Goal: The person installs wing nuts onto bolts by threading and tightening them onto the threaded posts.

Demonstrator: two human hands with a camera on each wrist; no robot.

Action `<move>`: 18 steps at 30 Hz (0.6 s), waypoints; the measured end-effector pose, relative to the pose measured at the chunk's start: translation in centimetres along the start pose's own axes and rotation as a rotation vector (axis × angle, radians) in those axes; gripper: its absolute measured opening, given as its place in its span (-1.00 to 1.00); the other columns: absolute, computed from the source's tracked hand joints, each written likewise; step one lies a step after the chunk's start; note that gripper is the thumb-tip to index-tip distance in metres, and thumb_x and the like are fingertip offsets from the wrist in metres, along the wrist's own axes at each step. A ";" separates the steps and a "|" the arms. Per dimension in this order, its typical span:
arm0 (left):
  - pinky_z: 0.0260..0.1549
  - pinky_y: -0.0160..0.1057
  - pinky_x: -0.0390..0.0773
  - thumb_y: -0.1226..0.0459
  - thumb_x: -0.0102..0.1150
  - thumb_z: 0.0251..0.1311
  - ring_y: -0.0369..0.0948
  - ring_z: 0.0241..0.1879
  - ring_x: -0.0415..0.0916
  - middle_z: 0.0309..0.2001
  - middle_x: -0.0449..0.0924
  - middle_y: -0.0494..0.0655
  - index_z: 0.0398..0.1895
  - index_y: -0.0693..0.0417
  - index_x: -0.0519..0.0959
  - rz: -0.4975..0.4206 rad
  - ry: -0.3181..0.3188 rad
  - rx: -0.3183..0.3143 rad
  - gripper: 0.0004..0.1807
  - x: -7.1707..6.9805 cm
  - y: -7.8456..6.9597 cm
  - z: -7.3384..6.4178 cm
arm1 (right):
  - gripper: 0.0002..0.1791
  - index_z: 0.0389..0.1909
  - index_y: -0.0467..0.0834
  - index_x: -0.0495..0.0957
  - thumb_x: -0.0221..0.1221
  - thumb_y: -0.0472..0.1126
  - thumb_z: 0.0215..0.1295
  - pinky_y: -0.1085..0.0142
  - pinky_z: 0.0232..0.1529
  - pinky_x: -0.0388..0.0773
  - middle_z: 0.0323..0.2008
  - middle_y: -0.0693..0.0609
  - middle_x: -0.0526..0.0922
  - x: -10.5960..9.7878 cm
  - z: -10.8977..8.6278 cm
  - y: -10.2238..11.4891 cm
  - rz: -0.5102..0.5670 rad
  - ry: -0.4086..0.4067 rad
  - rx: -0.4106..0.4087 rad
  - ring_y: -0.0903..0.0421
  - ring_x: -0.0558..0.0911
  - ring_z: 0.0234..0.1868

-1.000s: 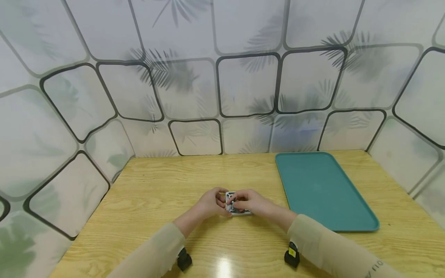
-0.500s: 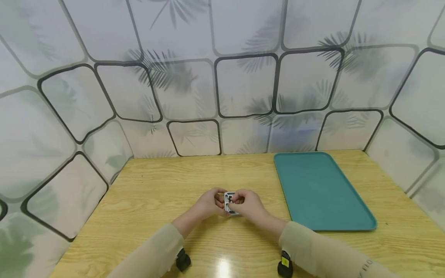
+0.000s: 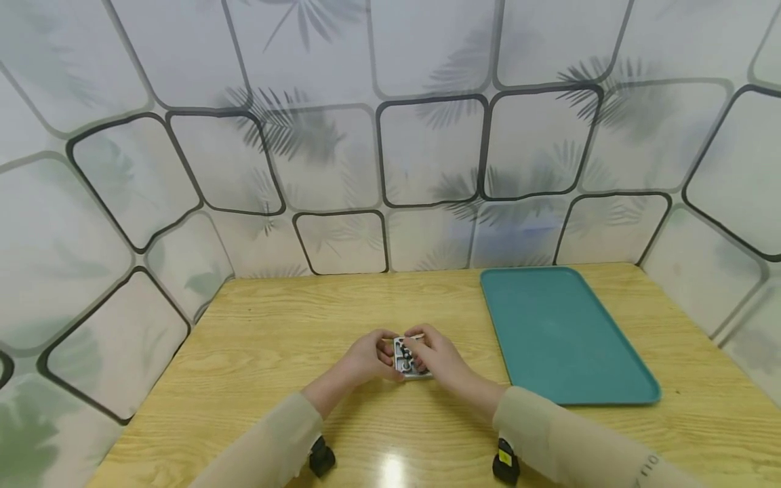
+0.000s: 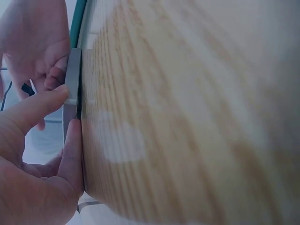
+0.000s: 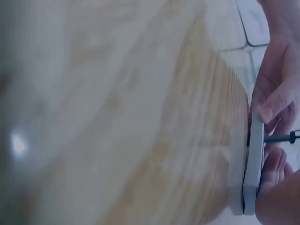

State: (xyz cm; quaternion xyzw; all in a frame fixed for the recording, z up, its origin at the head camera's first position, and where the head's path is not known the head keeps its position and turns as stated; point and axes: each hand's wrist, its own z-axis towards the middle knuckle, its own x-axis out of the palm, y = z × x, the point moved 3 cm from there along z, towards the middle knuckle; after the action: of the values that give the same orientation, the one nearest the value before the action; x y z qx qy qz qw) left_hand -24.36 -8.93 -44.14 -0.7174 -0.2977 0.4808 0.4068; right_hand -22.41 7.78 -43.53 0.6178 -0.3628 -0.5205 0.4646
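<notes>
A small flat grey plate [image 3: 416, 376] with dark recesses lies low over the wooden table, between both hands. My left hand [image 3: 366, 356] grips its left edge; in the left wrist view the thumb [image 4: 54, 96] is on one face and a finger is at the other. A dark rod [image 5: 276, 138] with a black end stands out at right angles from the plate's upper face. My right hand [image 3: 442, 356] is over the plate's right part, thumb and index finger near the rod's top, other fingers curled. I cannot tell whether these fingertips hold the rod.
A teal tray [image 3: 567, 332] lies flat on the right side of the wooden table [image 3: 305, 305]. Patterned cloth walls [image 3: 342, 163] rise at the table's back and sides. A black wrist camera [image 3: 322, 457] hangs under the left sleeve, and another [image 3: 505, 464] under the right.
My right hand first moved left and pinched at the rod, then its thumb and index finger shifted away to the plate's far side, uncovering the recesses. The left hand kept its grip.
</notes>
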 end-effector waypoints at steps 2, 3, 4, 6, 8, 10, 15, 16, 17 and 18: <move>-0.18 -0.29 0.59 0.52 0.62 -0.07 -0.19 -0.20 0.55 -0.13 0.58 0.02 0.36 0.28 0.49 0.006 -0.003 0.004 -0.17 0.0 -0.1 0.0 | -0.61 0.20 -0.39 0.54 0.04 -0.27 0.49 0.36 -0.33 0.53 -0.39 -0.02 0.55 -0.3 0.2 -0.1 0.047 0.051 -0.010 0.16 0.51 -0.38; -0.18 -0.29 0.59 0.52 0.62 -0.07 -0.19 -0.20 0.56 -0.13 0.58 0.03 0.36 0.29 0.49 0.007 -0.001 0.005 -0.17 0.0 -0.1 0.1 | -0.58 0.21 -0.42 0.54 0.01 -0.31 0.45 0.37 -0.33 0.53 -0.39 -0.01 0.53 -0.4 0.4 -0.2 0.060 0.080 -0.015 0.16 0.50 -0.38; -0.17 -0.28 0.59 0.53 0.62 -0.07 -0.19 -0.20 0.56 -0.12 0.59 0.03 0.36 0.29 0.48 0.009 -0.001 0.007 -0.17 0.0 -0.1 0.0 | -0.56 0.22 -0.43 0.55 0.00 -0.34 0.41 0.38 -0.31 0.53 -0.37 0.02 0.53 -0.5 0.6 -0.3 0.070 0.113 -0.012 0.17 0.48 -0.38; -0.16 -0.27 0.60 0.52 0.62 -0.08 -0.19 -0.19 0.57 -0.11 0.59 0.04 0.37 0.30 0.47 0.013 0.000 0.010 -0.15 0.0 -0.1 0.0 | -0.52 0.26 -0.47 0.54 -0.04 -0.39 0.37 0.37 -0.28 0.53 -0.35 0.04 0.51 -0.6 0.9 -0.5 0.078 0.187 -0.026 0.17 0.46 -0.37; -0.15 -0.26 0.61 0.52 0.62 -0.07 -0.18 -0.18 0.57 -0.10 0.59 0.05 0.38 0.29 0.47 0.005 0.000 0.003 -0.15 0.0 -0.1 -0.1 | -0.50 0.29 -0.48 0.52 -0.06 -0.41 0.39 0.35 -0.23 0.53 -0.31 0.05 0.50 -0.8 1.1 -0.6 0.071 0.258 -0.041 0.17 0.45 -0.35; -0.14 -0.24 0.61 0.52 0.62 -0.06 -0.18 -0.18 0.57 -0.08 0.59 0.05 0.39 0.28 0.46 0.006 0.001 0.001 -0.14 0.0 -0.1 -0.1 | -0.50 0.31 -0.49 0.51 -0.08 -0.42 0.41 0.34 -0.19 0.53 -0.27 -0.01 0.51 -0.9 1.4 -0.6 0.058 0.320 -0.057 0.16 0.43 -0.34; -0.14 -0.24 0.60 0.52 0.62 -0.05 -0.16 -0.17 0.55 -0.06 0.59 0.05 0.41 0.26 0.46 -0.005 0.004 -0.015 -0.14 -0.1 -0.3 -0.3 | -0.45 0.29 -0.43 0.56 -0.04 -0.44 0.30 0.32 -0.15 0.49 0.05 -0.27 0.61 -1.2 1.7 -0.5 0.023 0.396 -0.049 0.13 0.42 -0.21; -0.14 -0.24 0.60 0.52 0.62 -0.05 -0.16 -0.17 0.55 -0.06 0.59 0.05 0.41 0.25 0.46 -0.008 0.005 -0.018 -0.13 -0.1 -0.3 -0.3 | -0.46 0.28 -0.41 0.58 -0.02 -0.43 0.29 0.32 -0.14 0.48 0.12 -0.27 0.60 -1.2 1.7 -0.5 0.012 0.399 -0.041 0.14 0.43 -0.19; -0.15 -0.24 0.60 0.52 0.62 -0.05 -0.16 -0.17 0.55 -0.06 0.59 0.05 0.41 0.25 0.46 -0.010 0.005 -0.021 -0.13 -0.1 -0.3 -0.3 | -0.47 0.27 -0.39 0.59 0.00 -0.42 0.29 0.31 -0.13 0.48 0.15 -0.26 0.60 -1.3 1.6 -0.5 0.007 0.401 -0.035 0.14 0.44 -0.16; -0.15 -0.24 0.61 0.51 0.62 -0.05 -0.17 -0.17 0.55 -0.06 0.60 0.05 0.42 0.24 0.45 -0.008 0.004 -0.023 -0.12 -0.1 -0.4 -0.3 | -0.50 0.25 -0.38 0.60 0.01 -0.41 0.31 0.31 -0.12 0.47 0.13 -0.27 0.61 -1.3 1.6 -0.5 0.002 0.402 -0.031 0.13 0.44 -0.16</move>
State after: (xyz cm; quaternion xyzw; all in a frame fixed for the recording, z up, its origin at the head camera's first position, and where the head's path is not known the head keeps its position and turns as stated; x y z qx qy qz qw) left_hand -24.14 -8.92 -43.71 -0.7219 -0.3054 0.4740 0.4010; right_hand -24.21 8.87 -43.62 0.7016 -0.2556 -0.3918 0.5376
